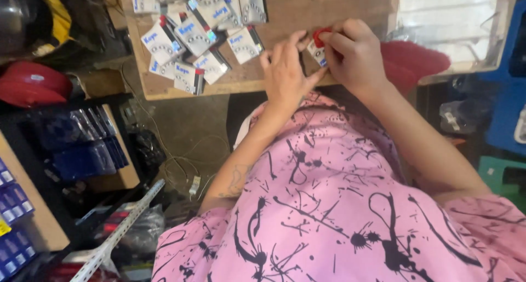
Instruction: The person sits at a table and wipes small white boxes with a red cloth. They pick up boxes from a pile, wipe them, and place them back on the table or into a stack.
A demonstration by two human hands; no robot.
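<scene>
The person is bending over the near edge of a wooden table [307, 19], both hands meeting on one small white carton [316, 53]. The right hand [353, 55] is pinching a red piece [319, 36] at its top; the left hand [285, 71] is steadying its side with loosely curled fingers. It looks light, thin card, easily crushed, best held by its edges. Similar cartons [192, 30] are lying scattered further left.

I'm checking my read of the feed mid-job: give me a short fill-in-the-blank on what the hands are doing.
1. Both hands, left hand and right hand, hold one small ____ between them.
2. The item at the right hand's fingertips is coloured ____.
3. The pile of small boxes lies on a ____ table.
4. The person's shirt is ____ with black splashes.

Missing words: box; red; wooden; pink
</scene>
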